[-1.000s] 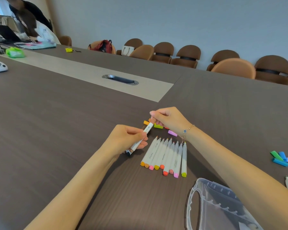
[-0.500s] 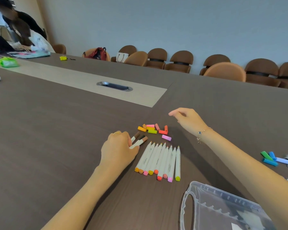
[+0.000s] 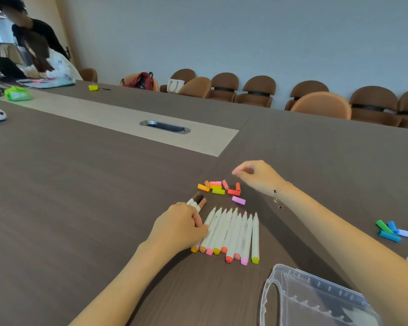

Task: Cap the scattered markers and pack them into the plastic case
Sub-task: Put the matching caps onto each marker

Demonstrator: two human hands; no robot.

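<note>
You've laid the brown-capped white marker (image 3: pixel 196 201) down; your left hand (image 3: pixel 179 228) seemingly rests there, right hand (image 3: pixel 257 174) loosely curled, empty, above the loose coloured caps (image 3: pixel 218 187).

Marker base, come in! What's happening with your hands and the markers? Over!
Left hand resting on markers. Right hand hovering, holding nothing. Loose caps waiting. Case open.

Taking the row of uncapped markers (image 3: pixel 231 234) as landmark: the left hand (image 3: pixel 179 228) is lying against its left edge, blocking entry there. The loose caps (image 3: pixel 218 188) are crowding the far side, with the right hand (image 3: pixel 257 175) hovering beyond them. The plastic case (image 3: pixel 316 300) is sitting near-right. Bare counter (image 3: pixel 80 196) is stretching leftward.
</note>
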